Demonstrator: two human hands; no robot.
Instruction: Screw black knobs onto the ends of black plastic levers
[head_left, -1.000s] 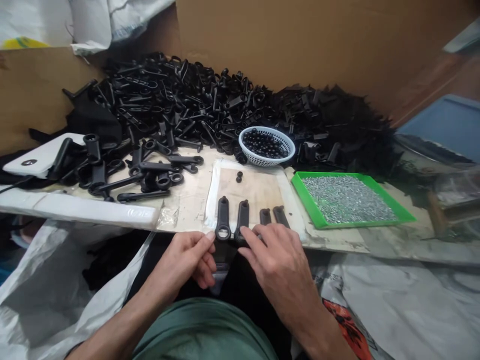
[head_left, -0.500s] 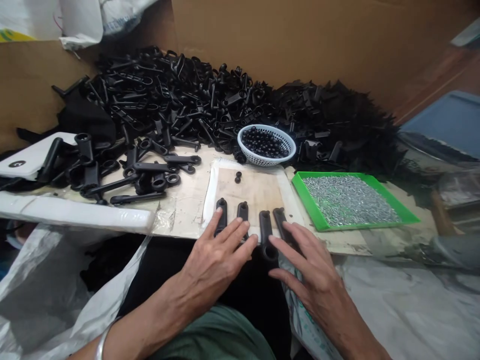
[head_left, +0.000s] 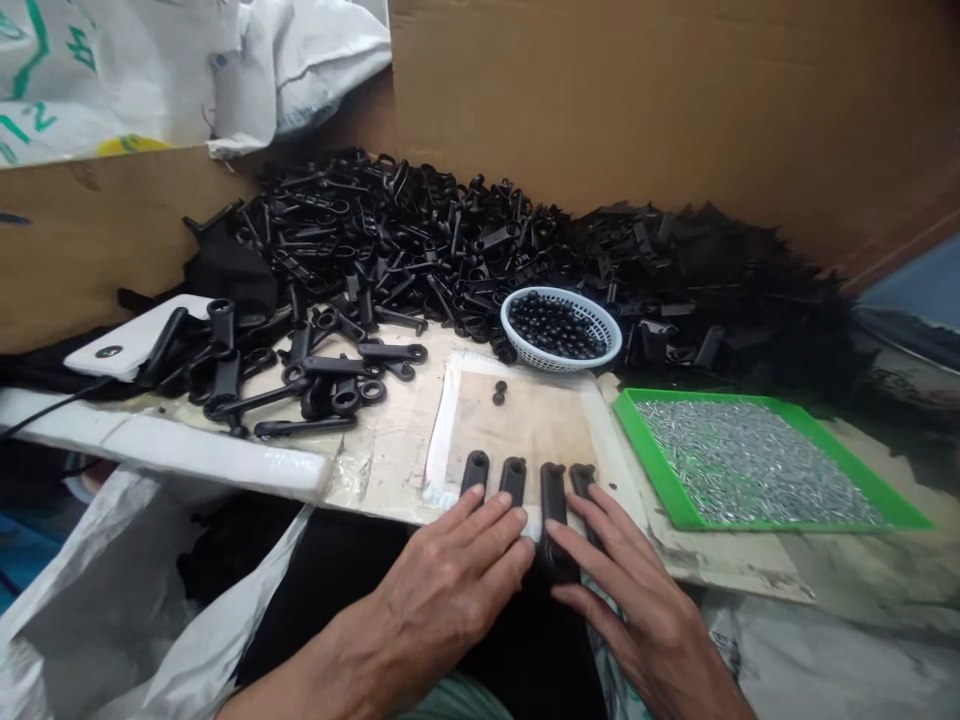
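Observation:
Four-fingered and flat, my left hand [head_left: 457, 580] rests its fingertips on the near parts of two black plastic arm-shaped pieces, the leftmost piece [head_left: 475, 470] and the one beside it [head_left: 513, 476]. My right hand [head_left: 641, 590] has its fingers apart. They touch a third black piece [head_left: 553, 492] and a rightmost black piece [head_left: 582, 479]. These pieces lie in a row at the table's front edge, far ends pointing away from me. The third piece juts past the edge. Two small black balls [head_left: 499, 392] sit beyond the row on a pale board [head_left: 525, 420].
A light-blue basket [head_left: 611, 352] holds black balls. To the right lies a green tray [head_left: 675, 508] of small metal pins. Black plastic parts [head_left: 420, 220] are heaped at the back, with loose ones [head_left: 337, 375] at left near a white device [head_left: 135, 335]. Cardboard [head_left: 637, 110] stands behind.
The view has shifted, so the scene sits lower and further right. My left fingertips have drawn back slightly from the far end of the leftmost black piece.

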